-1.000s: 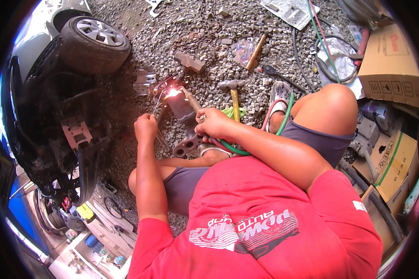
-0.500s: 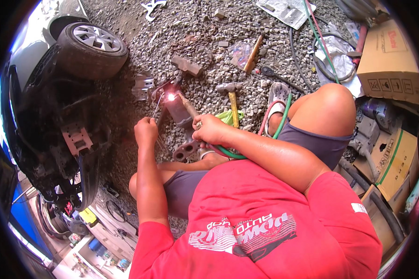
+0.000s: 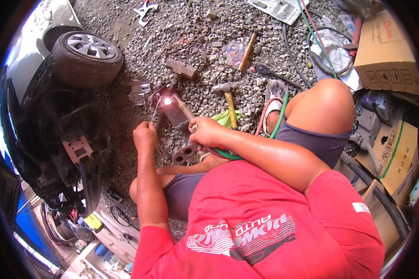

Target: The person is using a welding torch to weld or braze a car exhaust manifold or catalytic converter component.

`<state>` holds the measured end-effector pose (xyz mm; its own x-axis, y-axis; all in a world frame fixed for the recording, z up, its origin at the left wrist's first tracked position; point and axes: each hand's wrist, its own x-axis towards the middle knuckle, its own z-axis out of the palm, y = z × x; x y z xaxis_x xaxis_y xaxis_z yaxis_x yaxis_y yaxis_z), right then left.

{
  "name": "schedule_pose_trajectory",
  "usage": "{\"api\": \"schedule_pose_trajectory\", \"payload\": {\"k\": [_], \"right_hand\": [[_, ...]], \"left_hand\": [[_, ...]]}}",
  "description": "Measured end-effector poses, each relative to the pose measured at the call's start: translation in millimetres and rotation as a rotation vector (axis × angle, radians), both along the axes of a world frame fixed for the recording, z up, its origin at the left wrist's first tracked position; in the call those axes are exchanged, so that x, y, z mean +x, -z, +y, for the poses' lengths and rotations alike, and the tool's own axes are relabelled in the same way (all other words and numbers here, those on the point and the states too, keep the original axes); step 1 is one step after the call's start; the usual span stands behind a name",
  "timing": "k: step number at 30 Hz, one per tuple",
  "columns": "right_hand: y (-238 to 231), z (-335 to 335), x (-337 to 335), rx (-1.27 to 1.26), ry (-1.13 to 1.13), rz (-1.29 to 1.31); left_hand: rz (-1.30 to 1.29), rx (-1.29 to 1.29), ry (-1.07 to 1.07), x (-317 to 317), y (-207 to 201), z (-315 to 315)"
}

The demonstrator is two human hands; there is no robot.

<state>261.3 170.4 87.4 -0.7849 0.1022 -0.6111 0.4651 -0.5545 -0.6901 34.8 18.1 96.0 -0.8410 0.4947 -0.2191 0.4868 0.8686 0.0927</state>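
The right hand (image 3: pixel 206 131) was wrapped round a torch (image 3: pixel 185 108), whose nozzle pointed toward half past ten, and the left hand (image 3: pixel 145 136), at its nine o'clock, was clenched on a thin metal rod (image 3: pixel 156 109) running up toward one o'clock. Rod and nozzle converged near a bright pink-white glow (image 3: pixel 167 100) on the far end of a metal pipe (image 3: pixel 173 114), which lay at the right hand's ten o'clock; a flange with holes (image 3: pixel 185 153) sat at half past seven. Further out from that hand, a light-green bag (image 3: pixel 226 119) lay close by at two, a hammer with a yellow handle (image 3: pixel 230 109) at half past one, and a heavy hammer head (image 3: pixel 181 69) at eleven, all on gravel (image 3: pixel 209 37). Farthest off stood a car wheel (image 3: pixel 91 53) at ten and a cardboard box (image 3: pixel 386 51) at two.
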Motion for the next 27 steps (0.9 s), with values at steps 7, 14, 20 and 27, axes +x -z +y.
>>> {"api": "schedule_pose_trajectory", "payload": {"k": [7,14,20,27], "right_hand": [[-1.0,0.2,-0.1,0.010,-0.010,-0.008],[1.3,-0.7,-0.7,0.045,-0.037,-0.006],[0.8,-1.9,-1.0,0.039,-0.034,-0.006],[-2.9,-1.6,0.2,0.037,-0.037,-0.009]], "left_hand": [[0.009,-0.024,0.012,0.0,1.1,-1.6],[0.017,-0.015,0.023,0.6,1.4,-1.0],[0.021,-0.011,0.017,-1.3,3.5,-3.1],[0.023,-0.015,0.010,0.8,2.2,-0.7]]}}
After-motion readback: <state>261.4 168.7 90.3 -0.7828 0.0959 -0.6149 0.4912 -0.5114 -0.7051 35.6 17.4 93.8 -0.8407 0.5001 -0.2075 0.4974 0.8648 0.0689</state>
